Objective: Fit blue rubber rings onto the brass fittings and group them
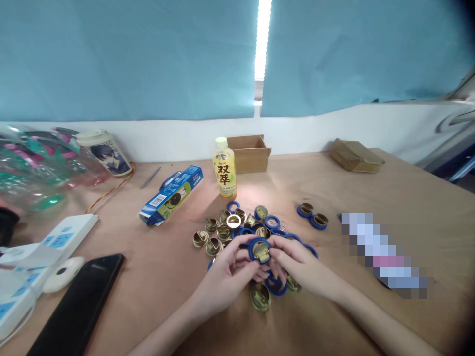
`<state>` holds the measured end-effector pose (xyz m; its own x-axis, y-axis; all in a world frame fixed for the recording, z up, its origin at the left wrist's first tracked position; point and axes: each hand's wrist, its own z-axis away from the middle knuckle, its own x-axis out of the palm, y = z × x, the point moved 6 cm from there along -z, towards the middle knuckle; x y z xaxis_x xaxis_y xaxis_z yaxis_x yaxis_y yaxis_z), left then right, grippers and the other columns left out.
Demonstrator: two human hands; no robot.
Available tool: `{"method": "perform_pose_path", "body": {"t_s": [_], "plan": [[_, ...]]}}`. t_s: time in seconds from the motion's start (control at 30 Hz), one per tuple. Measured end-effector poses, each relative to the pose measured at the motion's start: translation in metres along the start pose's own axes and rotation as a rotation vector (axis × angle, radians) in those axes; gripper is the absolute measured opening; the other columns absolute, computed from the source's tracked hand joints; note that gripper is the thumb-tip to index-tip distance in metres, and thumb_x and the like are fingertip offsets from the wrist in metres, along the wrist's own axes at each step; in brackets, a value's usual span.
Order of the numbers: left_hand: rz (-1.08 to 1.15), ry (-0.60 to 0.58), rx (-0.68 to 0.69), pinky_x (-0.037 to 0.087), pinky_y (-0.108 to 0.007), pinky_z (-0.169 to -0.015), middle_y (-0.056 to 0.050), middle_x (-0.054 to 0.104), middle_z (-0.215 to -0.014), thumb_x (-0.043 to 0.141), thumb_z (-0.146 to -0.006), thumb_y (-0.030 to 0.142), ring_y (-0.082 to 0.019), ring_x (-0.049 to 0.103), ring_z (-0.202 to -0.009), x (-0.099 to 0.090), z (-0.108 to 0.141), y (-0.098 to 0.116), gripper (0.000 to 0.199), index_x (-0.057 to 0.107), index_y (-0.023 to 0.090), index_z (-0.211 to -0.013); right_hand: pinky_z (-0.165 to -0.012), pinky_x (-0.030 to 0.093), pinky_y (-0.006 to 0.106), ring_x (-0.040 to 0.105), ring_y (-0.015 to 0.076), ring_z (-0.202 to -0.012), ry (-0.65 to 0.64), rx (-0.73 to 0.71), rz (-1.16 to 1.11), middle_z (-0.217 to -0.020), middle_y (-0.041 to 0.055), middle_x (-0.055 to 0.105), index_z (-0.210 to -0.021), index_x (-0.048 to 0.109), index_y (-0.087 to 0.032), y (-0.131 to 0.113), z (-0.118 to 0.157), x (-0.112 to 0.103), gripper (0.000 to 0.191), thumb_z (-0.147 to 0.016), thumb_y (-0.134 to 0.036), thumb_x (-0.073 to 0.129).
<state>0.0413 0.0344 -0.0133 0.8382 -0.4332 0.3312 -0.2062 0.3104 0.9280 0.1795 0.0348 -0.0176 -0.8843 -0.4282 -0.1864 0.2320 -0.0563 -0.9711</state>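
Observation:
Between my two hands is a round brass-coloured metal piece with a blue ring (260, 250) around its edge. My left hand (232, 267) pinches its left side with thumb and fingers. On the right side, my right hand (293, 257) grips it with thumb and forefinger. Beneath and behind the hands lies a heap of similar brass-coloured round pieces (201, 239) and loose blue rings (272, 222); a white ring (233, 221) is among them. Nearest me lies a brass piece (260, 296). My hands partly hide the heap.
Two blue-ringed brass pieces (318, 221) sit apart at right, near a pixelated item (382, 257). Behind the heap stand a yellow drink bottle (224, 170) and an open cardboard box (248, 160). At left are a blue carton (171, 196), a phone (79, 301) and a power strip (70, 232).

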Motion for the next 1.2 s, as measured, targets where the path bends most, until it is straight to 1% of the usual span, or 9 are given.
{"method": "perform_pose_path", "body": {"t_s": [0.23,0.47,0.57,0.63,0.77,0.9,0.97,1.1,1.2], "plan": [[-0.038,-0.010,0.045,0.055,-0.024,-0.067,-0.002,0.075,-0.079,0.075,-0.081,0.024,-0.013,0.070,-0.069,0.001,0.001,0.005,0.050,0.049,0.018,-0.123,-0.047,0.043,0.019,0.051,0.0094,-0.048,-0.039,0.009,0.010,-0.062,-0.0038,0.056,-0.084,0.052,-0.020,-0.001,0.000,0.004,0.020,-0.099,-0.029,0.042],[-0.050,-0.017,0.028,0.055,-0.025,-0.063,-0.003,0.076,-0.076,0.074,-0.080,0.021,-0.014,0.070,-0.065,0.000,0.001,0.005,0.048,0.050,0.017,-0.121,-0.048,0.043,0.019,0.052,0.0092,-0.048,-0.064,0.004,-0.026,-0.062,-0.0043,0.058,-0.085,0.052,-0.020,0.000,0.000,0.006,0.020,-0.100,-0.028,0.040],[-0.062,-0.031,0.026,0.054,-0.025,-0.063,-0.003,0.076,-0.077,0.073,-0.081,0.021,-0.014,0.070,-0.065,0.000,0.001,0.006,0.048,0.050,0.016,-0.123,-0.048,0.044,0.020,0.053,0.0101,-0.048,-0.037,-0.001,-0.055,-0.063,-0.0032,0.060,-0.083,0.054,-0.020,0.001,-0.001,0.005,0.024,-0.100,-0.029,0.040],[-0.067,-0.035,0.029,0.055,-0.025,-0.066,-0.003,0.076,-0.080,0.073,-0.081,0.021,-0.014,0.070,-0.068,0.000,0.002,0.007,0.050,0.050,0.017,-0.125,-0.049,0.043,0.021,0.053,0.0108,-0.049,0.001,-0.011,-0.062,-0.063,-0.0028,0.060,-0.082,0.055,-0.020,0.001,-0.002,0.003,0.027,-0.101,-0.032,0.040],[-0.087,-0.059,0.053,0.055,-0.027,-0.070,-0.004,0.076,-0.086,0.069,-0.086,0.026,-0.016,0.071,-0.075,0.001,0.002,0.007,0.043,0.054,0.018,-0.125,-0.049,0.041,0.021,0.051,0.0103,-0.049,0.032,-0.046,-0.062,-0.064,-0.0034,0.058,-0.088,0.055,-0.020,-0.003,-0.001,-0.001,0.024,-0.101,-0.035,0.043],[-0.152,-0.063,0.048,0.056,-0.032,-0.072,-0.006,0.077,-0.086,0.054,-0.096,0.035,-0.020,0.073,-0.077,-0.001,0.001,0.006,0.032,0.058,0.017,-0.121,-0.052,0.041,0.021,0.052,0.0102,-0.052,0.049,-0.088,-0.005,-0.065,-0.0035,0.057,-0.091,0.056,-0.019,-0.009,0.000,-0.004,0.021,-0.101,-0.032,0.043],[-0.185,-0.061,0.059,0.057,-0.033,-0.072,-0.006,0.077,-0.085,0.050,-0.098,0.037,-0.020,0.074,-0.075,-0.002,0.000,0.006,0.030,0.060,0.017,-0.117,-0.052,0.041,0.021,0.051,0.0103,-0.053,0.054,-0.108,0.040,-0.065,-0.0032,0.057,-0.090,0.057,-0.018,-0.012,0.001,-0.004,0.021,-0.100,-0.031,0.043],[-0.188,-0.063,0.076,0.058,-0.031,-0.069,-0.004,0.077,-0.082,0.052,-0.097,0.040,-0.019,0.074,-0.069,-0.003,-0.001,0.007,0.028,0.061,0.018,-0.111,-0.052,0.040,0.021,0.052,0.0114,-0.057,0.065,-0.142,0.137,-0.069,-0.0014,0.058,-0.085,0.057,-0.018,-0.017,0.004,-0.004,0.022,-0.099,-0.030,0.044],[-0.190,-0.044,0.049,0.058,-0.029,-0.065,-0.003,0.076,-0.077,0.057,-0.093,0.045,-0.019,0.074,-0.065,-0.004,-0.001,0.006,0.031,0.060,0.019,-0.109,-0.049,0.037,0.022,0.052,0.0123,-0.056,0.077,-0.143,0.193,-0.068,-0.0010,0.056,-0.084,0.057,-0.018,-0.019,0.005,-0.005,0.023,-0.098,-0.030,0.044]]}}
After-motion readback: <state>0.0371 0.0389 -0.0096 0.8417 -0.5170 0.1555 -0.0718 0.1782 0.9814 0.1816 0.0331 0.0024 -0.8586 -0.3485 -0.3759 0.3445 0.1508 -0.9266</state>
